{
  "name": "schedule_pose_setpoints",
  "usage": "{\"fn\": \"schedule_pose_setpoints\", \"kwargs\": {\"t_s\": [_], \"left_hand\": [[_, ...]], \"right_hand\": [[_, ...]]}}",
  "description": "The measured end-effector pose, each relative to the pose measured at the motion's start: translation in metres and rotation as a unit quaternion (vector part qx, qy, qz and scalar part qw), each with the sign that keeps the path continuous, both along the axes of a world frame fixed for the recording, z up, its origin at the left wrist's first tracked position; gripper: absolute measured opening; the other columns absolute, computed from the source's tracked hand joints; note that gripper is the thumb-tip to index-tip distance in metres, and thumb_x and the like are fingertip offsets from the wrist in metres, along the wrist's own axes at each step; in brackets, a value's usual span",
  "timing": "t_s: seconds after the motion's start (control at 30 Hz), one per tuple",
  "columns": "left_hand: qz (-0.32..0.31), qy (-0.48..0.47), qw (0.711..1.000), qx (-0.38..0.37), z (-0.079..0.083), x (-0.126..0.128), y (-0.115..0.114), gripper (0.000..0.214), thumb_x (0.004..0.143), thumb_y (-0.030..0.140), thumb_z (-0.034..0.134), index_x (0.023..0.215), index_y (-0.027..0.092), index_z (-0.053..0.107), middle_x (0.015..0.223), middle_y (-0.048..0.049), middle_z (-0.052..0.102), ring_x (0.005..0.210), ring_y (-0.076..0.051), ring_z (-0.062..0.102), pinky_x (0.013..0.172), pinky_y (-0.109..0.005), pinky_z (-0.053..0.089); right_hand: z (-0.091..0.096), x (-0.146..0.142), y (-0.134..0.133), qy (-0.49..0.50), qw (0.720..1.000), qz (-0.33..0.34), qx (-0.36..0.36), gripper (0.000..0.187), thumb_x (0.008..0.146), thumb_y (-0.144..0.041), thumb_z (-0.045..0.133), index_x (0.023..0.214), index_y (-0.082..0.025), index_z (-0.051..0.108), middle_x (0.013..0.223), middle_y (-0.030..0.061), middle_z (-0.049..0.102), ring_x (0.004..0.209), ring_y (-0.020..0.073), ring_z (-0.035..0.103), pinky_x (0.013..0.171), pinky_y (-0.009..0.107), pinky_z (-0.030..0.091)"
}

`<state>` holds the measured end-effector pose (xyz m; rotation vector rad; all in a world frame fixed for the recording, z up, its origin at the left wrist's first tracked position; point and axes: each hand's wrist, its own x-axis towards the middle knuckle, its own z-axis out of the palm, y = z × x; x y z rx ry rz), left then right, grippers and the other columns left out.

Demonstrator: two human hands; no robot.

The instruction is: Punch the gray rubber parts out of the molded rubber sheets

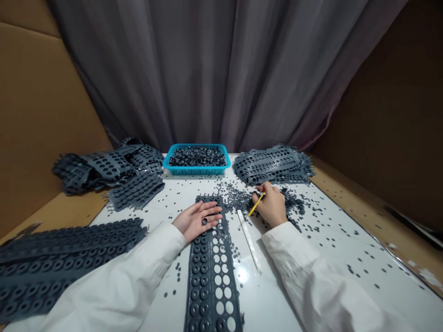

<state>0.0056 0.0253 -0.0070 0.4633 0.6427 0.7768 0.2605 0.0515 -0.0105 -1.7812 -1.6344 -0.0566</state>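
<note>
Dark grey perforated rubber strip [211, 272] runs up the white counter [311, 258] dead centre; left hand [198, 220] lies flat on its far end, fingers spread wide; right hand [273, 206] sits just right of it, fingers pinching a thin yellow stick [256, 204].

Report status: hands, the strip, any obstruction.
Left hand open, resting on long dark grey perforated rubber strip. Right hand gripping thin yellow stick. Slim white rod lies beside strip.

Table [346, 240] open right of rod [249, 240]; strip [207, 276] blocks centre
</note>
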Motion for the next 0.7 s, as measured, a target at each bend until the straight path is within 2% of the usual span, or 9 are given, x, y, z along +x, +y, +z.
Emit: {"fn": "schedule_pose_setpoints", "kwargs": {"t_s": [0.07, 0.13, 0.23, 0.3, 0.43, 0.5, 0.57, 0.63, 0.7], "left_hand": [[0.010, 0.001, 1.000, -0.004, -0.001, 0.000, 0.000, 0.031, 0.086, 0.025, 0.043, 0.109, 0.007, 0.054, 0.111, -0.0169, 0.060, 0.095, -0.023, 0.062, 0.088, -0.035, 0.044], [0.027, 0.004, 1.000, -0.010, -0.001, 0.001, 0.000, 0.033, 0.082, 0.018, 0.044, 0.112, 0.004, 0.050, 0.111, -0.0184, 0.060, 0.096, -0.024, 0.062, 0.090, -0.036, 0.043], [0.045, 0.009, 0.999, -0.017, 0.001, 0.003, 0.000, 0.046, 0.073, 0.006, 0.045, 0.118, 0.002, 0.042, 0.113, -0.0203, 0.058, 0.098, -0.026, 0.062, 0.093, -0.035, 0.043], [0.050, 0.009, 0.999, -0.019, 0.001, 0.004, 0.000, 0.055, 0.068, 0.000, 0.044, 0.122, 0.000, 0.036, 0.115, -0.0214, 0.057, 0.099, -0.027, 0.062, 0.093, -0.034, 0.043], [0.062, 0.013, 0.998, -0.019, 0.003, 0.004, 0.000, 0.060, 0.065, -0.003, 0.043, 0.124, 0.000, 0.032, 0.116, -0.0229, 0.055, 0.100, -0.026, 0.061, 0.091, -0.034, 0.044], [0.068, 0.025, 0.997, -0.014, 0.003, 0.005, -0.001, 0.057, 0.064, -0.003, 0.043, 0.121, 0.001, 0.036, 0.112, -0.0218, 0.057, 0.096, -0.025, 0.063, 0.087, -0.033, 0.047], [0.081, 0.059, 0.995, 0.005, 0.004, 0.006, -0.001, 0.052, 0.061, -0.003, 0.043, 0.112, 0.005, 0.044, 0.104, -0.0183, 0.061, 0.084, -0.021, 0.065, 0.076, -0.030, 0.050], [0.097, 0.100, 0.990, 0.032, 0.003, 0.007, -0.003, 0.045, 0.057, -0.002, 0.043, 0.101, 0.007, 0.051, 0.092, -0.0134, 0.064, 0.065, -0.014, 0.062, 0.060, -0.025, 0.049], [0.112, 0.130, 0.984, 0.054, 0.002, 0.009, -0.005, 0.037, 0.054, -0.001, 0.044, 0.088, 0.008, 0.056, 0.078, -0.0089, 0.063, 0.050, -0.008, 0.053, 0.048, -0.020, 0.041]], "right_hand": [[0.002, -0.006, -0.003, 0.011, 0.999, 0.022, 0.026, 0.020, 0.069, -0.022, 0.054, 0.070, -0.023, 0.033, 0.089, 0.0091, 0.067, 0.088, 0.0299, 0.057, 0.077, 0.040, 0.038], [0.006, -0.016, -0.009, 0.062, 0.992, 0.100, 0.041, 0.023, 0.073, -0.023, 0.053, 0.070, -0.024, 0.030, 0.091, 0.0090, 0.067, 0.089, 0.0271, 0.058, 0.076, 0.037, 0.039], [0.012, -0.036, -0.021, 0.106, 0.960, 0.259, -0.006, 0.024, 0.076, -0.022, 0.053, 0.071, -0.024, 0.029, 0.088, 0.0065, 0.066, 0.085, 0.0223, 0.060, 0.074, 0.033, 0.042], [0.012, -0.048, -0.028, 0.081, 0.941, 0.326, -0.047, 0.024, 0.076, -0.020, 0.053, 0.071, -0.023, 0.030, 0.087, 0.0054, 0.065, 0.084, 0.0215, 0.060, 0.075, 0.033, 0.041], [0.005, -0.060, -0.033, 0.051, 0.938, 0.333, -0.081, 0.019, 0.076, -0.020, 0.053, 0.071, -0.022, 0.035, 0.089, 0.0069, 0.062, 0.092, 0.0240, 0.058, 0.076, 0.035, 0.041], [0.003, -0.059, -0.032, 0.083, 0.937, 0.329, -0.085, 0.015, 0.080, -0.023, 0.051, 0.073, -0.022, 0.038, 0.089, 0.0072, 0.062, 0.094, 0.0245, 0.058, 0.077, 0.035, 0.042], [0.001, -0.058, -0.030, 0.151, 0.929, 0.326, -0.084, 0.006, 0.085, -0.028, 0.046, 0.083, -0.022, 0.045, 0.089, 0.0063, 0.063, 0.092, 0.0229, 0.059, 0.076, 0.034, 0.042], [0.000, -0.057, -0.028, 0.228, 0.919, 0.311, -0.084, 0.020, 0.090, -0.031, 0.037, 0.104, -0.022, 0.048, 0.085, 0.0039, 0.064, 0.085, 0.0204, 0.059, 0.077, 0.033, 0.042], [-0.004, -0.057, -0.026, 0.290, 0.910, 0.283, -0.091, 0.033, 0.091, -0.033, 0.033, 0.118, -0.022, 0.047, 0.077, 0.0015, 0.063, 0.076, 0.0189, 0.058, 0.074, 0.032, 0.042]]}}
